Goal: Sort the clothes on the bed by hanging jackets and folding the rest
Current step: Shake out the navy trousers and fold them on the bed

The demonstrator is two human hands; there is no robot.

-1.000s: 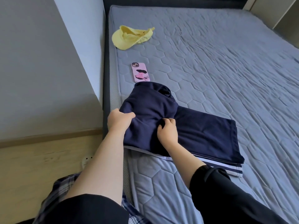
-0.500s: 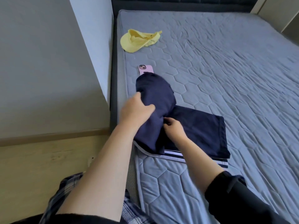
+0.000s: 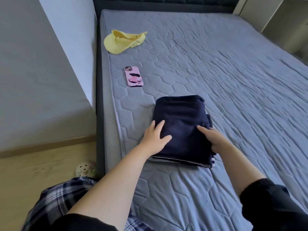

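A: Where does your folded garment (image 3: 180, 129) lie?
B: On the bed (image 3: 233, 80), near its left edge. Your left hand (image 3: 154, 139) rests on its left side, your right hand (image 3: 215, 139) on its right. The phone (image 3: 133, 76) lies behind it, the cap (image 3: 123, 41) beyond, toward the far left corner.

A home bedroom: quilted grey mattress (image 3: 216, 72), dark padded headboard (image 3: 166, 2), wooden floor (image 3: 33, 164)

Navy garment (image 3: 181, 124), folded into a compact rectangle, flat near bed (image 3: 233, 80) edge
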